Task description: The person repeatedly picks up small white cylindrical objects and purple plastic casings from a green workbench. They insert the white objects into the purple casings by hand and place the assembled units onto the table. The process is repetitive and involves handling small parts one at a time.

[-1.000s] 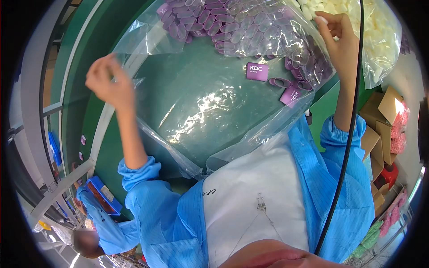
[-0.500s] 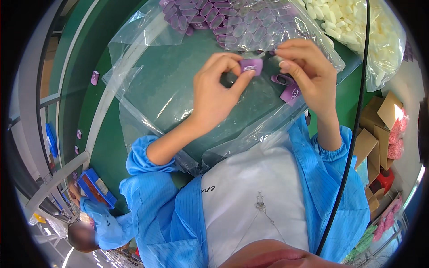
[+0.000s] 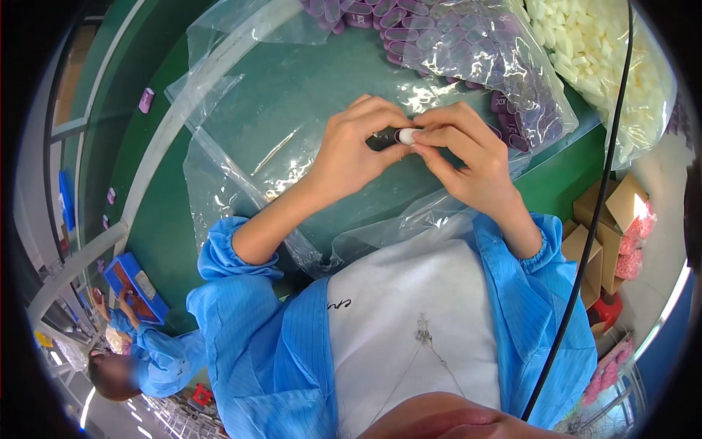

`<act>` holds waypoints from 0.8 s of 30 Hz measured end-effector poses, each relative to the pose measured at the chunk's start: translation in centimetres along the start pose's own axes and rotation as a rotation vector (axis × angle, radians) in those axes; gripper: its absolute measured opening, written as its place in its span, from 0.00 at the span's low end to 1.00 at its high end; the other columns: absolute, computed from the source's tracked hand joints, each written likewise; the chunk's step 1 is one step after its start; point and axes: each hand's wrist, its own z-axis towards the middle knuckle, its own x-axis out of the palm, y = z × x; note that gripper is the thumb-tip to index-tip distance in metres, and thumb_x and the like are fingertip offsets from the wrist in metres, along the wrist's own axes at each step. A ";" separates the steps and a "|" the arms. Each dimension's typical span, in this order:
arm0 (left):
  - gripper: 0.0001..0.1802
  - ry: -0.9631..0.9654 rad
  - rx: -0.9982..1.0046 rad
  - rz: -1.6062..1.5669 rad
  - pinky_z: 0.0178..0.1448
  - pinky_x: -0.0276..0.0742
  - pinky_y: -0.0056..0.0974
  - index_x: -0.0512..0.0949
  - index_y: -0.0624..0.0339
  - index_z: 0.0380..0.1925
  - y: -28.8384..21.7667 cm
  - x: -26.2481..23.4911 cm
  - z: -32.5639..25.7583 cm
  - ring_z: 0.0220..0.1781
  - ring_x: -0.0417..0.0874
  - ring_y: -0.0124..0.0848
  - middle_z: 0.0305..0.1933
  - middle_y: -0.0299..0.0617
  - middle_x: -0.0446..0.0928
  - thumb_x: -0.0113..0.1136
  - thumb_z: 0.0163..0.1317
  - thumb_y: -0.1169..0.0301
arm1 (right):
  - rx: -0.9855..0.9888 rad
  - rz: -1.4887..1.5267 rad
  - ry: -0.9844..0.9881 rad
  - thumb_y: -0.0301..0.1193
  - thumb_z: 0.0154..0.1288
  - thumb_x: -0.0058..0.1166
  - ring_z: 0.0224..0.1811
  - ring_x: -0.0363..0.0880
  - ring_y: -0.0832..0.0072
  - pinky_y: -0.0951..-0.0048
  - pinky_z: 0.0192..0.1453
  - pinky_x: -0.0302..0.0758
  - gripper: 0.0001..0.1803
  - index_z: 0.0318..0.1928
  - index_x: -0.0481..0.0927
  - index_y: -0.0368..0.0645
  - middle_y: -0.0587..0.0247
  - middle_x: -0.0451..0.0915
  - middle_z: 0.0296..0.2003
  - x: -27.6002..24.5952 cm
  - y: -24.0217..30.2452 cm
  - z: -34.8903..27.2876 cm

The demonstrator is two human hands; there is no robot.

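Over the clear plastic sheet, my two hands meet with fingertips almost touching. My left hand (image 3: 357,146) is closed on a small purple oval sleeve (image 3: 398,136), mostly hidden by the fingers. My right hand (image 3: 472,157) pinches a small white piece (image 3: 408,136) at the open end of that sleeve. How far the white piece sits inside it I cannot tell. Beyond the hands lies a pile of hollow purple sleeves (image 3: 398,33), partly covered by clear plastic. A bag of off-white pieces (image 3: 585,62) is at the far right.
A plastic sheet (image 3: 292,95) covers much of the green table (image 3: 157,194). A black cable (image 3: 585,249) crosses the right side. One loose purple sleeve (image 3: 146,100) lies far left. Cardboard boxes (image 3: 585,256) stand at the right. A co-worker (image 3: 157,362) sits lower left beside a blue tray (image 3: 139,289).
My right hand has moved left and down to meet the left hand, and a white piece now shows at the sleeve. The left hand has turned the sleeve. The whole view has shifted slightly.
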 end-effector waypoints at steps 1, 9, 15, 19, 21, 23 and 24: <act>0.17 -0.009 0.004 -0.013 0.47 0.78 0.39 0.86 0.62 0.37 0.1 0.1 -0.1 0.43 0.83 0.38 0.41 0.42 0.84 0.76 0.44 0.81 | -0.038 -0.038 0.028 0.16 0.49 0.69 0.36 0.79 0.62 0.66 0.38 0.77 0.12 0.36 0.82 0.34 0.57 0.82 0.38 -0.3 0.0 0.1; 0.17 -0.008 0.039 0.007 0.43 0.78 0.37 0.87 0.62 0.36 0.5 0.1 -0.3 0.41 0.81 0.36 0.38 0.40 0.84 0.77 0.43 0.80 | -0.162 0.004 0.065 0.14 0.48 0.66 0.36 0.78 0.61 0.64 0.37 0.77 0.11 0.33 0.80 0.32 0.55 0.79 0.36 0.3 -0.7 1.1; 0.15 -0.015 0.071 0.014 0.42 0.78 0.38 0.86 0.62 0.35 0.7 0.4 -0.3 0.41 0.80 0.36 0.36 0.38 0.82 0.77 0.44 0.78 | -0.210 -0.193 0.117 0.14 0.48 0.63 0.35 0.79 0.60 0.66 0.37 0.78 0.10 0.35 0.81 0.28 0.53 0.79 0.36 -0.2 0.8 1.0; 0.14 -0.019 0.061 0.013 0.43 0.78 0.39 0.86 0.61 0.34 0.4 0.5 -0.4 0.42 0.79 0.37 0.36 0.37 0.82 0.77 0.44 0.77 | -0.267 -0.299 0.098 0.16 0.47 0.63 0.36 0.79 0.62 0.67 0.36 0.79 0.12 0.36 0.81 0.27 0.52 0.79 0.37 0.2 0.7 0.4; 0.14 -0.022 0.067 0.011 0.43 0.78 0.39 0.86 0.61 0.34 0.4 0.6 -0.4 0.42 0.79 0.37 0.36 0.38 0.82 0.77 0.44 0.77 | -0.306 -0.331 0.055 0.17 0.47 0.64 0.36 0.79 0.62 0.68 0.36 0.79 0.13 0.37 0.81 0.27 0.53 0.79 0.37 0.4 0.5 0.0; 0.14 -0.022 0.071 0.010 0.43 0.78 0.39 0.86 0.61 0.34 0.5 0.7 -0.4 0.42 0.79 0.37 0.36 0.38 0.82 0.76 0.45 0.77 | -0.277 -0.287 0.046 0.17 0.46 0.65 0.36 0.78 0.62 0.68 0.36 0.78 0.14 0.37 0.81 0.28 0.53 0.79 0.38 0.5 0.4 0.2; 0.14 -0.021 0.072 0.008 0.43 0.78 0.39 0.86 0.61 0.34 0.5 0.7 -0.4 0.42 0.79 0.38 0.36 0.38 0.82 0.76 0.45 0.77 | -0.263 -0.264 0.042 0.18 0.46 0.65 0.36 0.78 0.62 0.68 0.36 0.78 0.14 0.37 0.81 0.28 0.53 0.79 0.38 0.5 0.3 0.3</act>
